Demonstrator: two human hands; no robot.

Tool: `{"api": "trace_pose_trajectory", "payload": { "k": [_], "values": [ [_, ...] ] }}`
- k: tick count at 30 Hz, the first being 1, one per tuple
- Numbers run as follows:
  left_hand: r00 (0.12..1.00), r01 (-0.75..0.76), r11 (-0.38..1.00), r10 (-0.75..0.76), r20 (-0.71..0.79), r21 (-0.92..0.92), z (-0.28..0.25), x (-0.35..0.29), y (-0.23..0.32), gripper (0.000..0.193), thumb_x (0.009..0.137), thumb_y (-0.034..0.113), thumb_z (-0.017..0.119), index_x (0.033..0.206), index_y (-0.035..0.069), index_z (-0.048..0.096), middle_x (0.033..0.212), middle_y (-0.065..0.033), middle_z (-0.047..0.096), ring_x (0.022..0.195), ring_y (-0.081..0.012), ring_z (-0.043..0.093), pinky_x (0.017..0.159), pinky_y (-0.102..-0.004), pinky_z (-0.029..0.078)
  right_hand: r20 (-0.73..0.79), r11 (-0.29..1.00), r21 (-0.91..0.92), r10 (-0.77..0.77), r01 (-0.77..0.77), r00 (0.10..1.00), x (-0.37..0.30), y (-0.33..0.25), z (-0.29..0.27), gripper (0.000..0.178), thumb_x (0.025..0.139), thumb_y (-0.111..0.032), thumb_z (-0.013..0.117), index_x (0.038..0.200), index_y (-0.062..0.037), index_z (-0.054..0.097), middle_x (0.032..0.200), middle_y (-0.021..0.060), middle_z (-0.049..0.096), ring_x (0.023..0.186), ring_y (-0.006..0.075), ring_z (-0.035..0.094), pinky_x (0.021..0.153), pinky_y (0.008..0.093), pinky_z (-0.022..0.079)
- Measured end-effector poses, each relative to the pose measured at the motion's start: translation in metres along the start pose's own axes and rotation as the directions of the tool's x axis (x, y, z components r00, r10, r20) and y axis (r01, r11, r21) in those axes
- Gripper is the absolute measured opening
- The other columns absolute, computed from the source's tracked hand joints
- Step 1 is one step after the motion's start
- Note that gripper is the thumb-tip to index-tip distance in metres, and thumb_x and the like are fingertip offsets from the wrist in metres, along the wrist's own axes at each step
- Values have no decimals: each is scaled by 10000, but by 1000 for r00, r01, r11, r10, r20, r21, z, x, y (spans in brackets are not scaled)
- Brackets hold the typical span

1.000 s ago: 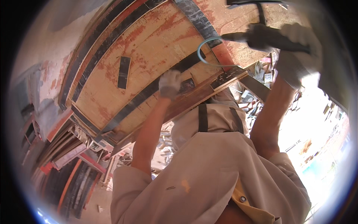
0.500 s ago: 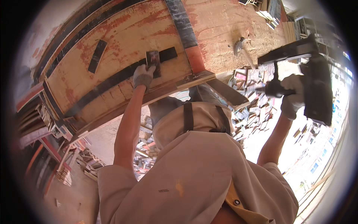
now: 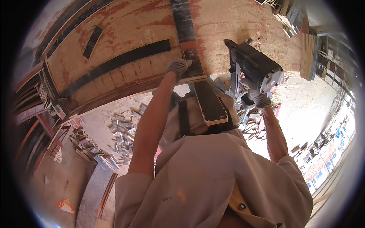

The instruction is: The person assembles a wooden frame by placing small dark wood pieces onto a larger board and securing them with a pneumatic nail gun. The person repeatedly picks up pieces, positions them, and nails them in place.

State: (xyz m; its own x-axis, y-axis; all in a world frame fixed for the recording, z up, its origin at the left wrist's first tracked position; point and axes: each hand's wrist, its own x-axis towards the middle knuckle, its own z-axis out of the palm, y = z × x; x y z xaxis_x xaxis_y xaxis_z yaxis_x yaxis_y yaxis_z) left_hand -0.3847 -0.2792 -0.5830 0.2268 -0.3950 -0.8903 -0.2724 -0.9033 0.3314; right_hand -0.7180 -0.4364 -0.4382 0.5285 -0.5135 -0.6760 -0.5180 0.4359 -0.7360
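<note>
My left hand [image 3: 179, 67], in a pale knitted glove, presses its fingers against a small dark-faced plywood piece [image 3: 195, 64]. That piece lies near the front edge of the wooden panel [image 3: 129, 21], below a reddish patch of a dark cross strip [image 3: 184, 22]. My right hand [image 3: 254, 90], gloved too, is wrapped round the handle of a black nail gun [image 3: 255, 62], raised over the panel's front edge to the right of the piece. A long curved dark strip [image 3: 125, 62] lies left of my left hand.
A loose dark strip [image 3: 92, 42] rests on the panel's left part. Behind the nail gun a hammer head [image 3: 249, 41] peeks out. A dark-faced board [image 3: 210, 100] juts from the panel edge toward my body. Offcuts [image 3: 123, 129] litter the floor; stacked boards [image 3: 308, 57] stand at right.
My left hand has moved right with the small plywood piece, toward the cross strip. My right hand has swung the nail gun inward from the far right. The view has shifted somewhat.
</note>
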Motion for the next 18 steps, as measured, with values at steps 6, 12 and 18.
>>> {"api": "trace_pose_trajectory", "payload": {
  "k": [6,12,18],
  "values": [
    [997,-77,993,77,2,88,-5,0,-5,566,930,517,674,1175,15,766,1200,-232,743,1177,-364,697,999,-443,532,160,995,64,69,-81,985,30,-43,10,186,1001,-192,681,859,-72,679,691,-22,549,605,75,502,571,267,421],
    [997,13,995,-5,-82,98,-11,-32,9,547,915,505,657,1141,21,775,1160,-228,753,1136,-386,707,966,-442,546,278,904,-147,427,-401,860,84,-86,41,165,926,-224,766,854,-87,709,693,-14,602,581,92,547,530,275,436],
    [989,83,995,-89,-120,-56,-10,-54,21,563,904,520,643,1147,29,772,1169,-224,752,1134,-377,713,955,-445,557,234,832,-297,540,-469,809,120,-111,66,221,896,-114,715,713,-98,593,596,7,525,486,123,500,445,291,402]
  ]
}}
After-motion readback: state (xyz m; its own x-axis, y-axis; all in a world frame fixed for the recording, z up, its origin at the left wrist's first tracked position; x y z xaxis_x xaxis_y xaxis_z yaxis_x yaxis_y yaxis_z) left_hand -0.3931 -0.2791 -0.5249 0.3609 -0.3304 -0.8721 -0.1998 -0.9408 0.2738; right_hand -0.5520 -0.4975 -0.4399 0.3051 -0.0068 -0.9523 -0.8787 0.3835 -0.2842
